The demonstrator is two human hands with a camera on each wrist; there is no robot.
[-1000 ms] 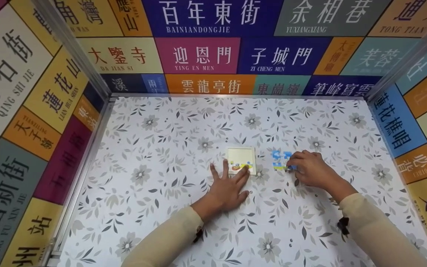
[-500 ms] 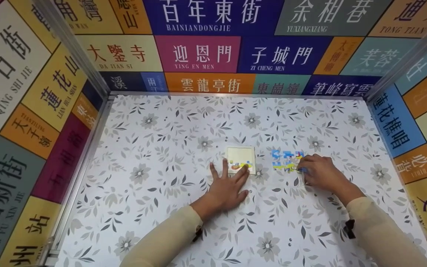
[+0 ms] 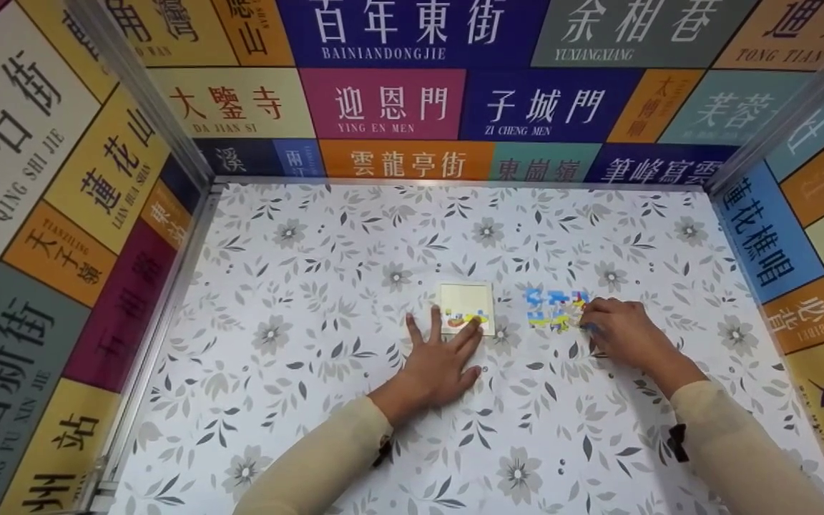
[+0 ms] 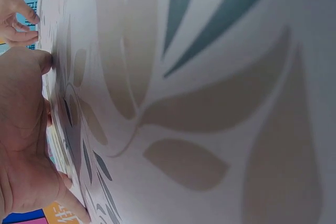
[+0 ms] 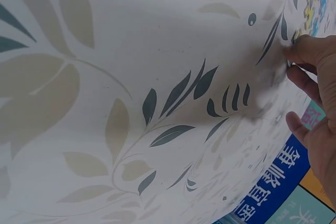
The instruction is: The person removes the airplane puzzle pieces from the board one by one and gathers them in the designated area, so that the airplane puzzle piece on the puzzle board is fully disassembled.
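Pressing flat, left hand (image 3: 439,361) fingertips on puzzle tray (image 3: 466,308) near edge; right hand (image 3: 616,332) pinching puzzle piece (image 3: 588,327) beside loose pieces (image 3: 553,309).

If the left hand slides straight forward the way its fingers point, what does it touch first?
The left hand lies flat on the floral table, fingers pointing at the small square puzzle tray. Its fingertips already seem to reach the tray's near edge, so it would push the tray first.
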